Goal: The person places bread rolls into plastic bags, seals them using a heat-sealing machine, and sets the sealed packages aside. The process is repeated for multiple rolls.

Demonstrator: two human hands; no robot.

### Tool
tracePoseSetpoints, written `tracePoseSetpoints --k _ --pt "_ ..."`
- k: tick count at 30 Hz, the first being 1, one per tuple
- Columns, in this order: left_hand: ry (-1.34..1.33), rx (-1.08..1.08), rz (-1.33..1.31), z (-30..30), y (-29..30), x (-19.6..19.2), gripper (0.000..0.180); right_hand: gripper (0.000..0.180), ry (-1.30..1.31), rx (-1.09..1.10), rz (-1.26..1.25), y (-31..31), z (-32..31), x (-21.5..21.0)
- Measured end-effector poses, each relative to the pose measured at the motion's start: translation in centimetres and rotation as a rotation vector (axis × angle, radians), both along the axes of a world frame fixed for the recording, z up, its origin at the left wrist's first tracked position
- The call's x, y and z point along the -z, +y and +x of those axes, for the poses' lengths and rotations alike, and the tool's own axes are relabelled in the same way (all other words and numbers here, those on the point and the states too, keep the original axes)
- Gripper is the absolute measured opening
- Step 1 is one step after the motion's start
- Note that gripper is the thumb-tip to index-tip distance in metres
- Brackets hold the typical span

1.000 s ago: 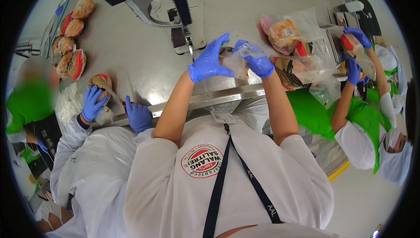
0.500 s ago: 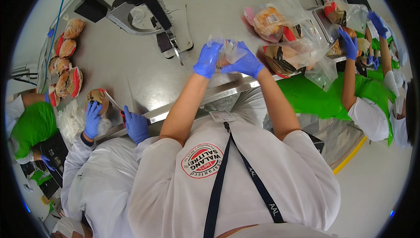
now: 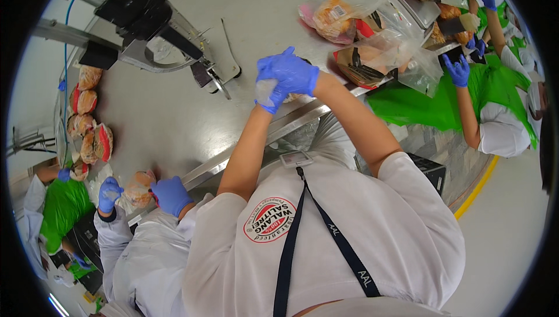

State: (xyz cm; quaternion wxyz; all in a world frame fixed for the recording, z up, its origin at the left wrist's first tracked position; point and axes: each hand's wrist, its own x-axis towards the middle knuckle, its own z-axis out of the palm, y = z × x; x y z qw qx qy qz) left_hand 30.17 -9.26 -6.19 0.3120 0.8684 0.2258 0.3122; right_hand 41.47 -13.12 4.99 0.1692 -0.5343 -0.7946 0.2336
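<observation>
Packs [image 3: 103, 142] lay in a rough row at the left edge of the steel table [image 3: 157, 104], with a co-worker's green apron [image 3: 67, 209] below them. Nearer, a neighbour in white had two gloved hands [image 3: 170, 196] around another pack [image 3: 140, 189]. Next came the machine [image 3: 211, 77], its arm angled down onto the table, near the wearer's hands but apart from them.

The left hand [image 3: 276, 100] looked curled closed, a tuft of clear film [image 3: 266, 91] bulging at its thumb side. The right hand [image 3: 297, 74] lapped over it with fingers bent; its palm was hidden, so whether it gripped film or only the other hand could not be told. The wearer's pack [image 3: 298, 98] lay beneath both — a mere sliver showed below the right hand, at the table's near edge.

The step in hand seemed to be gathering the film tight over that pack; the next move would call for one hand keeping the bunch pinched, and the other coming free.

To the right, bagged packs [image 3: 338, 17] lay just beside the right forearm [image 3: 361, 116] — then a scale [image 3: 414, 4], and a second co-worker's spread hand [image 3: 457, 72].
</observation>
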Motion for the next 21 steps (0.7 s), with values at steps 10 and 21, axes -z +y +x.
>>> tracePoseSetpoints --k 10,21 --pt "-0.171 -0.299 -0.125 0.8 -0.4 4.1 0.009 0.033 -0.087 0.492 0.614 -3.2 -0.4 3.3" --pt "-0.589 -0.409 -0.673 2.0 -2.2 1.6 0.019 0.024 0.355 0.578 0.126 -1.9 3.5 8.5"
